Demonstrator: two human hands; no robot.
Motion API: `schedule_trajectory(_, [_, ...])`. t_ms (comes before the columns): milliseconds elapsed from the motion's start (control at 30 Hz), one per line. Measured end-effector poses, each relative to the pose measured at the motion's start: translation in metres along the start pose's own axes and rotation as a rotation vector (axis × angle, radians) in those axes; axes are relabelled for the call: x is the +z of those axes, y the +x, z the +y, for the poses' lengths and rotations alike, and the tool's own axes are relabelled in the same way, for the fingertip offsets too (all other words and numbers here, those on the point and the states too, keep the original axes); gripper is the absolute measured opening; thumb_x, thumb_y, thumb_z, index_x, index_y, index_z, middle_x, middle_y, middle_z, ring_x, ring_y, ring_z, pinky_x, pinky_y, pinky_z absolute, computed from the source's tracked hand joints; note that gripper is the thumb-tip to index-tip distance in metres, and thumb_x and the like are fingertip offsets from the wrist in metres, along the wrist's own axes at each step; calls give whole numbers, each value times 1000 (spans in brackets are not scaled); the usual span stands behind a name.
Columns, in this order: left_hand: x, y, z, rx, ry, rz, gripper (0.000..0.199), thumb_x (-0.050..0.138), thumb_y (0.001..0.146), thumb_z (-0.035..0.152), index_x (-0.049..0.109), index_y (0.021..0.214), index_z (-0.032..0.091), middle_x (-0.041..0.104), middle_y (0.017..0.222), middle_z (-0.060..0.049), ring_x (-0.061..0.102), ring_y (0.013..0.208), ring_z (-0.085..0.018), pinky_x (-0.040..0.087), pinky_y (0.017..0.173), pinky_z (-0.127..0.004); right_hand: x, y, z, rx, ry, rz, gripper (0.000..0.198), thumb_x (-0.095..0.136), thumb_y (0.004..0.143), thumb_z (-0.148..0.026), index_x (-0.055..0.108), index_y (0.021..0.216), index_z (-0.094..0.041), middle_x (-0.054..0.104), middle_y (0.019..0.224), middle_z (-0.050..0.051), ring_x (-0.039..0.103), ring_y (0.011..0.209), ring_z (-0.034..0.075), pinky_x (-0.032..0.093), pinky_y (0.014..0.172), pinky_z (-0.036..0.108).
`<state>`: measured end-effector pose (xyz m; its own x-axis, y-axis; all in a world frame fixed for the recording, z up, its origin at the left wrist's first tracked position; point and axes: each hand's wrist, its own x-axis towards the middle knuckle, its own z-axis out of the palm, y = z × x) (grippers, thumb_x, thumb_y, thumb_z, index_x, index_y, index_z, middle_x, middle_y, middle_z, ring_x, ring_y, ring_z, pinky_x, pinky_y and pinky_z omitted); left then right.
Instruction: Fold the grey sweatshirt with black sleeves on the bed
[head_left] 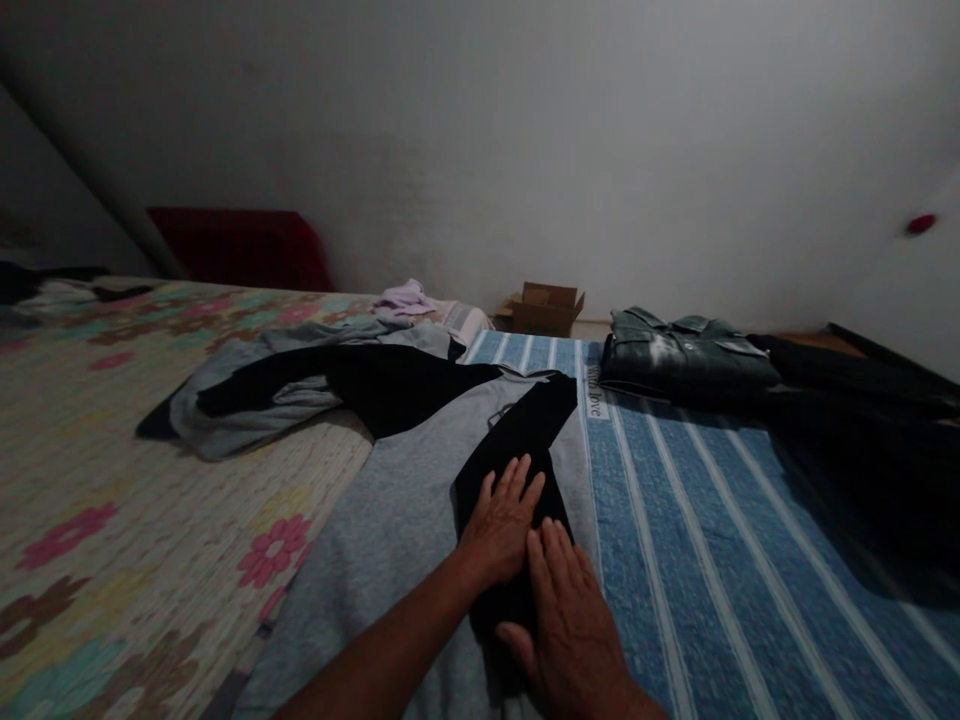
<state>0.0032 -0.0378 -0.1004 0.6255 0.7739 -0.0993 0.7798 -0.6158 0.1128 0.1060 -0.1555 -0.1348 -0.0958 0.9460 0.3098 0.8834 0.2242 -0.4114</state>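
Note:
A grey shirt with black sleeves lies spread on the bed in front of me. Its right-hand black sleeve is folded inward over the grey body. My left hand rests flat on that sleeve, fingers stretched out. Just below and to the right, my right hand also presses on the sleeve, palm down, with the thumb apart. The other black sleeve stretches out to the left, over a crumpled grey garment.
Blue striped cloth covers the right of the bed, flowered cloth the left. A folded dark denim garment and black clothes lie at right. Toward the wall are a lilac cloth and an open cardboard box.

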Motion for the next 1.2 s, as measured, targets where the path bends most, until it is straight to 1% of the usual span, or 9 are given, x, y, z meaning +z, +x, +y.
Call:
schedule_trajectory(133, [-12,2,0,-34,-51,-68,58,39,91,40,27,145,21,6,156,-11,4,142,-25,12,112,-50,-1,-4,1,10,5,-40,80,59,81,-49,29,145,-9,23,150,17,19,138,34,25,109,51])
schedule_trajectory(233, [-28,8,-4,-22,-101,-124,54,36,92,43,35,141,21,17,155,-12,15,141,-25,20,110,-49,-2,-4,-1,17,-14,-83,77,60,80,-48,38,141,-8,27,147,19,23,136,36,25,109,53])
schedule_trajectory(367, [-42,26,-6,-20,-74,-33,46,36,92,41,50,128,17,37,146,-13,34,135,-24,29,107,-42,0,-4,-2,29,-34,-113,72,64,76,-46,47,136,-10,31,145,20,26,134,39,27,107,56])
schedule_trajectory(467, [-39,47,-5,4,-12,65,47,40,90,42,47,130,18,31,150,-12,25,139,-25,20,111,-46,3,-3,-1,34,-42,-123,73,66,73,-46,48,135,-13,32,144,20,28,133,39,29,104,57])
schedule_trajectory(600, [-23,69,-8,-2,-17,32,61,37,90,55,36,140,20,20,154,-11,11,142,-27,12,112,-53,8,-1,1,41,-47,-121,74,68,71,-46,49,134,-15,34,143,20,29,132,40,29,103,59])
schedule_trajectory(700, [-12,74,-13,-12,-35,3,66,32,89,60,30,143,22,18,154,-10,9,142,-26,10,111,-56,12,-1,1,43,-35,-128,76,70,68,-48,50,134,-16,35,142,20,29,132,42,27,104,61])
schedule_trajectory(833, [-4,75,-17,-3,-18,60,66,30,89,61,30,143,23,19,154,-9,10,142,-25,10,111,-56,10,-2,0,42,-13,-144,76,69,69,-46,48,136,-16,32,144,21,25,133,43,24,104,62])
schedule_trajectory(1067, [-1,79,-12,4,16,89,65,30,90,60,32,143,22,22,154,-10,12,142,-27,11,110,-56,-23,1,-9,47,47,-146,68,59,81,-48,44,138,-14,27,147,21,20,137,38,20,108,59])
schedule_trajectory(1200, [-7,78,-6,9,17,105,60,35,92,52,32,142,17,24,153,-12,15,141,-28,14,110,-56,-39,0,-1,6,139,-59,52,53,87,-40,52,130,-11,42,140,21,34,132,33,29,106,55])
